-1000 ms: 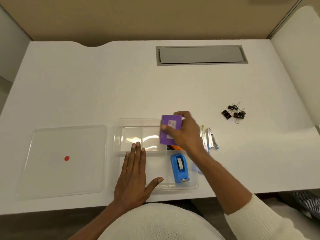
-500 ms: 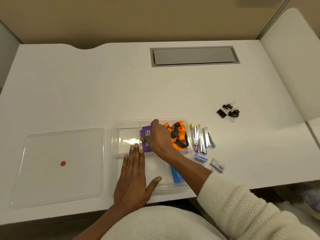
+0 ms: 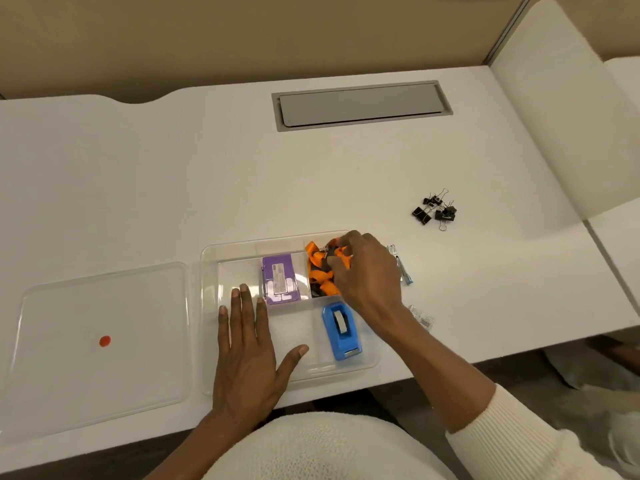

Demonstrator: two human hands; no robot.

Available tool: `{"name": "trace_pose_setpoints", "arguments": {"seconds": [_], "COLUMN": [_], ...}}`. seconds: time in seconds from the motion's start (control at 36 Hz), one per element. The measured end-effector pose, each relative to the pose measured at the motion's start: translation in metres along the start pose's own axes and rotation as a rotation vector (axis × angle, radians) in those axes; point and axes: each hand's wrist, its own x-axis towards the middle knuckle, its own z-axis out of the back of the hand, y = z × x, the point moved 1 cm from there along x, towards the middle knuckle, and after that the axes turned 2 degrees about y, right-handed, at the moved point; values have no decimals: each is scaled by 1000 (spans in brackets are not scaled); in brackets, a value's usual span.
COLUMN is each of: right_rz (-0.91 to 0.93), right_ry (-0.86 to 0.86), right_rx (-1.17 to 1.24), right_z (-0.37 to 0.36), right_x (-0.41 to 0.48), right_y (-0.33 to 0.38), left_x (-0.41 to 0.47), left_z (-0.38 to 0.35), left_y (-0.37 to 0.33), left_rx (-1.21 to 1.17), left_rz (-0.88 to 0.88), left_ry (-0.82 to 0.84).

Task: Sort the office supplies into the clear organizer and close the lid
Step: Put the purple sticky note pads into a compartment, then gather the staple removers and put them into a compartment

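Now my right hand (image 3: 367, 275) pinches the orange lanyard (image 3: 320, 271) in the organizer (image 3: 207, 271); my left hand (image 3: 247, 351) lies flat, fingers spread, beside the purple box (image 3: 280, 279).

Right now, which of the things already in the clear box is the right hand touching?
The orange lanyard in the far right compartment; the right hand rests on it, while the purple packet and blue tape dispenser lie untouched.

White worktop (image 3: 173, 188) carrying office supplies

Lying on it: a clear organizer (image 3: 207, 327), its lid (image 3: 69, 393) just left, binder clips (image 3: 434, 210) well apart at right, small packets (image 3: 420, 317) near the front edge.
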Motion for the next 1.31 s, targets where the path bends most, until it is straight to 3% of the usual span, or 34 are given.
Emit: {"name": "trace_pose_setpoints", "arguments": {"seconds": [0.11, 0.25, 0.36, 0.53, 0.72, 1.0, 1.31], "right_rz": [-150, -270, -250, -223, -270, -286, -282], "right_ry": [-97, 32, 101, 117, 108, 52, 12], "right_rx": [8, 38, -15, -100, -68, -160, -169], "right_z": [22, 25, 12, -2, 6, 23, 24], "right_x": [7, 20, 22, 23, 32, 34, 28], "right_y": [-56, -108, -124, -133, -146, -167, -173], "left_x": [20, 63, 104, 160, 219, 247, 261], "left_z": [17, 36, 50, 57, 42, 31, 14], "left_y": [-10, -39, -74, -124, -161, -198, -203], "left_rx": [32, 37, 53, 90, 344, 535, 581], "left_rz": [-21, -72, -106, -379, -690, -844, -981], "left_ry": [-16, -51, -6, 53, 339, 614, 554]}}
